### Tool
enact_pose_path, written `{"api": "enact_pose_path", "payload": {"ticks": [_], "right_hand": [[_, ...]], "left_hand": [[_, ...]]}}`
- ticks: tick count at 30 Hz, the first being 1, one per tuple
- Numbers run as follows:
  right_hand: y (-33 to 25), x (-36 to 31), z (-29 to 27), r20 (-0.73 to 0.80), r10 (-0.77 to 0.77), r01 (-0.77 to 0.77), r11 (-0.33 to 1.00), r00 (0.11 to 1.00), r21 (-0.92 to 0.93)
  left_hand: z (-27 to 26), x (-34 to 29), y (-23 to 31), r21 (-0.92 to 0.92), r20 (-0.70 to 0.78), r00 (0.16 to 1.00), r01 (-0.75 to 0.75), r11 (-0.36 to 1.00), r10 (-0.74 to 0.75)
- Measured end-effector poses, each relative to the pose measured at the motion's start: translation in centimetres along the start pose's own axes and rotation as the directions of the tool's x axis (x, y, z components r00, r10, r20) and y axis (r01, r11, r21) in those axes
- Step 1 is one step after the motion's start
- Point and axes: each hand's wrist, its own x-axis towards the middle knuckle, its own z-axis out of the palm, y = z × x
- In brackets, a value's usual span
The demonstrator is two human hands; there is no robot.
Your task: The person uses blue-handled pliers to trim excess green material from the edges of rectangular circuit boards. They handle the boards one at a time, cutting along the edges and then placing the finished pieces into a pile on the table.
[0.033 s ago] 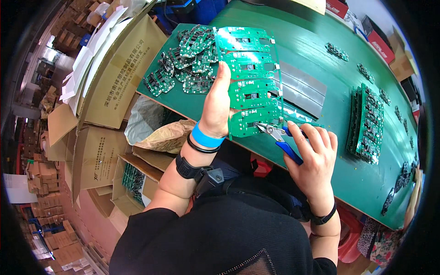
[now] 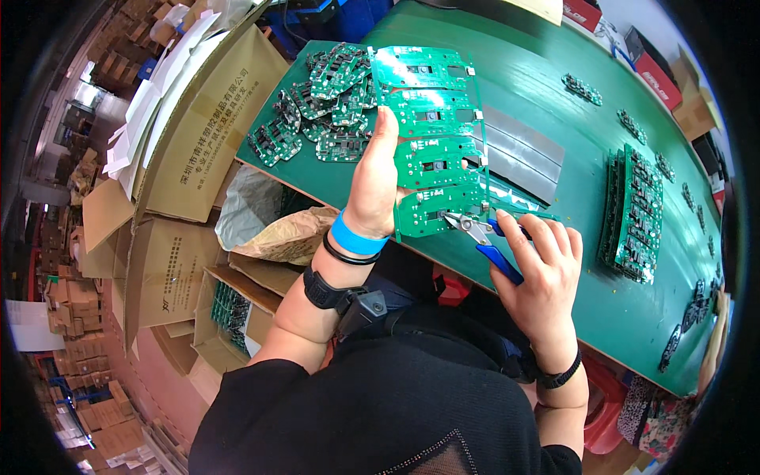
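In the head view, your left hand (image 2: 374,186) clasps the panel (image 2: 419,150) by its left edge above the table (image 2: 507,71), your right wraps around the cutters (image 2: 475,229) at its lower end, and the panel seems light, stiff and crackable, best held by its edges.

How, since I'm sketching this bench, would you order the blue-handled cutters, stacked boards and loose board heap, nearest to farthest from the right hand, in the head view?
1. Blue-handled cutters, in the right hand
2. Stacked boards, to its right
3. Loose board heap, to its far left
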Motion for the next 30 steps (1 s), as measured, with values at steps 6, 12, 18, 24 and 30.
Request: {"api": "enact_pose_path", "payload": {"ticks": [6,12,18,24,30], "right_hand": [[0.2,0.1,0.4,-0.020,-0.015,0.016,0.999,1.000,0.030],[0.7,0.3,-0.3,-0.121,0.053,-0.043,0.995,0.991,0.086],[2.3,0.1,0.5,-0.200,0.177,-0.167,0.984,0.964,0.067],[2.2,0.3,1.1,-0.168,0.188,-0.193,0.981,0.968,-0.011],[2.2,-0.4,0.9,-0.158,0.206,-0.212,0.977,0.966,-0.018]], "left_hand": [[-0.2,-0.1,0.2,0.010,0.005,1.000,-0.012,1.000,0.012],[-0.8,-0.4,0.5,-0.011,-0.045,0.999,0.016,1.000,-0.017],[-2.9,-1.4,-0.3,-0.471,0.258,0.947,0.295,0.832,-0.190],[-3.2,-2.1,-2.5,-0.496,0.378,0.913,0.340,0.799,-0.154],[-3.5,-2.1,-2.8,-0.498,0.366,0.915,0.347,0.795,-0.170]]}}
